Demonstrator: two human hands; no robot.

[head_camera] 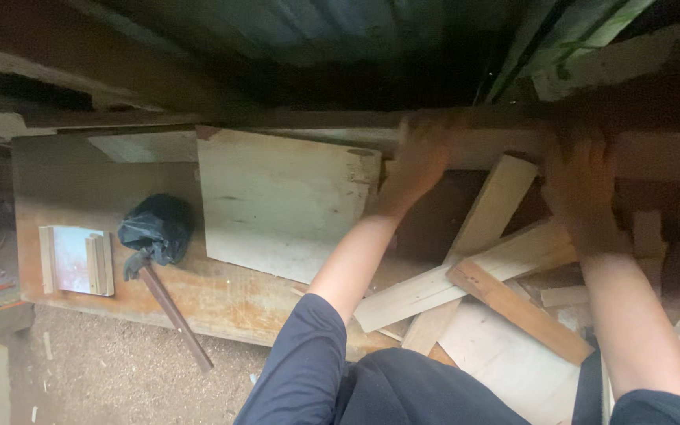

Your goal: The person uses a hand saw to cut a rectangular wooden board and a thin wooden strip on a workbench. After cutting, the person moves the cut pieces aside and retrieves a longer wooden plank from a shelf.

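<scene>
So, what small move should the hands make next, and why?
Probably draw the long wooden beam slightly toward the body. Both the left hand and right hand already rest on it, but the grip is blurred, and loose planks lie crossed just below.

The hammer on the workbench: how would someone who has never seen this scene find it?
Start at the long wooden workbench on the left. Beside the pale plywood sheet lies a crumpled black plastic bag. The hammer pokes out from under it, its dark handle slanting past the bench edge.
</scene>
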